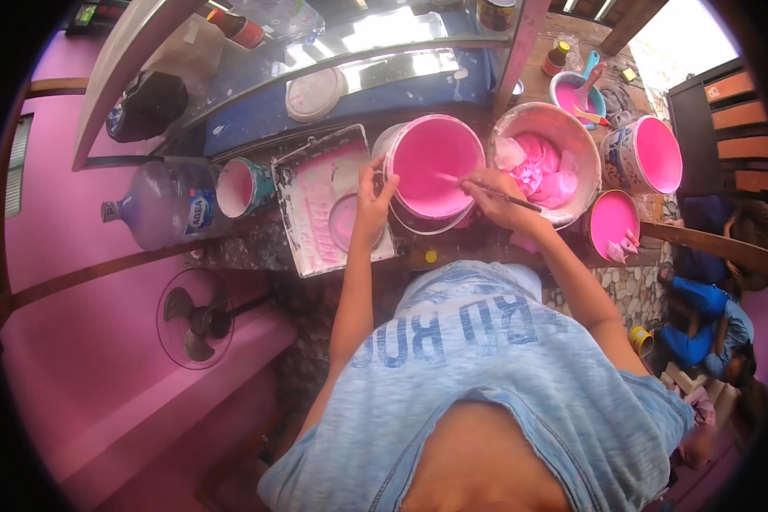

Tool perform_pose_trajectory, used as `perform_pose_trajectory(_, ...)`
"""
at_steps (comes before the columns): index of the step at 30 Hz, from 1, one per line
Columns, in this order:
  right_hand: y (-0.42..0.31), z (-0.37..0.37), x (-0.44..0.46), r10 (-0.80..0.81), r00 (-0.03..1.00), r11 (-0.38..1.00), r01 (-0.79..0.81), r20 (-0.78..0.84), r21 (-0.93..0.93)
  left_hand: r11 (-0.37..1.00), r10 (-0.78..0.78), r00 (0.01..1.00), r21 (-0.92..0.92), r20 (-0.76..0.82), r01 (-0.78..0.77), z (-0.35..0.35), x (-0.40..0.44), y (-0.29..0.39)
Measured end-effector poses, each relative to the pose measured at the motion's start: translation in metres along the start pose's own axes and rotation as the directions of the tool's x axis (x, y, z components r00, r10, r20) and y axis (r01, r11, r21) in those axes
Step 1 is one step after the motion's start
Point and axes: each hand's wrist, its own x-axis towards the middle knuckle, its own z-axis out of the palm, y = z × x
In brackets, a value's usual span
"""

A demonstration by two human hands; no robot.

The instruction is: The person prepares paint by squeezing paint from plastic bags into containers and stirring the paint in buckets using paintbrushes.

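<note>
A white bucket (439, 162) with pink inside stands in front of me. My left hand (373, 200) grips its left rim, thumb and fingers on either side of the wall. My right hand (501, 198) is closed round a thin stick (520, 203) at the bucket's right rim, and the stick's blurred far end reaches over the pink inside. Just right of it, a wide bucket (584, 162) holds pink-smeared plastic bags (542, 169). To the left lies a paint tray (305, 205) with pink streaks and a round lid (343, 220) on it.
Further right are a bucket of pink paint (657, 155), a round pink tub (613, 224) and a bowl with brushes (572, 98). At left lie a water jug (166, 205) and a small pail (237, 188). A fan (198, 322) is lower left; people (708, 320) sit at far right.
</note>
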Motion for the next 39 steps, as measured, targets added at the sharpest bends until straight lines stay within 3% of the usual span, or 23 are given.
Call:
perform_pose_trajectory(2,0.014,0.002,0.008,-0.191,0.964,0.976,0.166,-0.187,-0.140,1.000,0.004,1.000,0.023,-0.001,-0.004,-0.003,0.000,0.000)
perform_pose_trajectory(3,0.018,-0.003,0.005,-0.173,0.975,0.969,0.144,-0.139,-0.200,1.000,0.006,1.000,0.026,0.001,-0.006,-0.003,0.002,-0.001)
perform_pose_trajectory(6,0.019,-0.007,-0.004,-0.106,0.981,0.988,0.122,0.160,-0.093,0.995,0.005,1.000,0.105,-0.001,-0.004,-0.005,0.004,-0.004)
perform_pose_trajectory(9,0.011,0.011,0.008,0.001,0.999,0.976,-0.009,0.038,0.218,0.985,-0.021,1.000,0.171,0.004,0.020,-0.007,0.008,0.001)
perform_pose_trajectory(12,0.020,0.011,0.025,-0.256,0.931,0.966,0.236,-0.261,-0.107,0.973,-0.044,0.999,0.229,0.002,0.042,-0.009,0.011,0.006)
perform_pose_trajectory(13,0.022,0.006,0.021,-0.225,0.942,0.972,0.198,-0.248,-0.126,0.967,-0.045,0.999,0.252,-0.001,0.044,-0.011,0.013,0.007)
perform_pose_trajectory(16,0.022,-0.003,0.010,-0.053,0.989,0.946,0.093,0.135,-0.309,0.903,0.062,0.997,0.423,0.033,-0.071,-0.012,0.017,0.014)
perform_pose_trajectory(19,-0.003,0.006,0.015,-0.087,0.980,0.995,0.078,0.177,0.056,0.894,0.011,0.996,0.446,0.085,-0.048,-0.019,0.029,0.010)
perform_pose_trajectory(22,-0.003,0.013,0.027,-0.104,0.992,0.994,0.106,-0.065,0.032,0.913,-0.010,0.996,0.407,0.093,-0.029,-0.013,0.038,0.014)
perform_pose_trajectory(25,0.006,0.008,0.020,-0.132,0.986,0.991,0.130,-0.102,-0.023,0.827,0.152,0.966,0.509,0.208,-0.240,-0.006,0.043,0.022)
perform_pose_trajectory(28,0.013,0.005,0.008,-0.122,0.973,0.992,0.120,-0.198,-0.021,0.842,0.039,0.982,0.522,0.185,-0.132,0.006,0.047,0.039)
perform_pose_trajectory(29,0.010,0.003,0.004,-0.145,0.967,0.989,0.134,-0.211,-0.066,0.812,0.095,0.974,0.550,0.206,-0.195,0.006,0.050,0.041)
perform_pose_trajectory(31,0.009,0.003,-0.003,-0.210,0.943,0.974,0.179,-0.258,-0.138,0.802,0.056,0.974,0.571,0.218,-0.174,0.005,0.054,0.046)
perform_pose_trajectory(34,0.011,-0.001,-0.014,-0.144,0.936,0.966,0.063,-0.320,-0.249,0.809,-0.004,0.980,0.576,0.199,-0.114,0.003,0.054,0.045)
perform_pose_trajectory(39,0.012,0.016,-0.020,-0.089,0.992,0.996,0.086,-0.093,-0.039,0.886,-0.048,0.995,0.463,0.092,-0.001,-0.013,0.059,0.022)
